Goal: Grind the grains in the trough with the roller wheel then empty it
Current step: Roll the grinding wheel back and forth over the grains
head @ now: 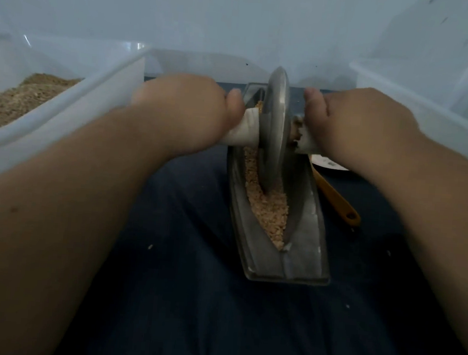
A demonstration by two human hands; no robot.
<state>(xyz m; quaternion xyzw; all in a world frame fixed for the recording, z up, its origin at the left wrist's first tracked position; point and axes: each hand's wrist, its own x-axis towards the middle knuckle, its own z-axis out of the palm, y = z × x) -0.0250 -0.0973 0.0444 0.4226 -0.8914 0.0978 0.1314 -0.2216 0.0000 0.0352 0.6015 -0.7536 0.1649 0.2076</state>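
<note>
Standing on edge in the grey metal boat-shaped trough (304, 229), which lies on the dark blue cloth (188, 292) between your forearms, the grey metal roller wheel (274, 118) sits in pale tan crushed grains (269, 208). Your left hand (187, 111) and right hand (353, 122) each curl tightly round its white-wrapped axle (245, 133).

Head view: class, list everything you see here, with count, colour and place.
trough: one, grey, centre, on the cloth
roller wheel: one, grey, white-wrapped handles, standing in trough
grains: tan, in the trough groove
left tub: one, translucent, far left, holding brown meal
right tub: one, translucent, far right
utensil handle: one, yellow, right of the trough
cloth: one, dark blue, underneath
left hand: grips left handle
right hand: grips right handle
</note>
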